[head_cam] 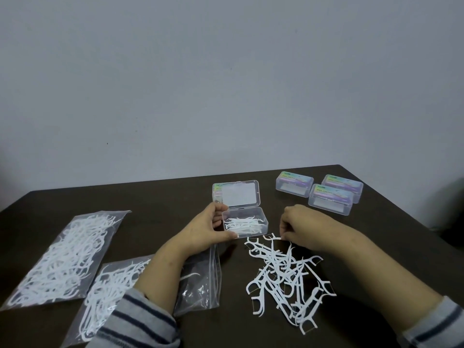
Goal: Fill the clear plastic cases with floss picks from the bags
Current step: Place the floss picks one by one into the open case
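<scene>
Case (247, 223): open mid-surface, steadied by left hand (206, 229) gripping its side.
Right hand (300, 226): pinching one floss pick (272, 237) atop loose pile (286, 275), probably to load it.

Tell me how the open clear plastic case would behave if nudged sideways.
The open clear plastic case looks light, holding few white floss picks, so it would probably slide. The raised lid might tip it backward. The left hand gripping its edge likely steadies it.

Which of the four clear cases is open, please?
The case held by the left hand; its lid stands up, while the three stacked far right are shut.
</scene>
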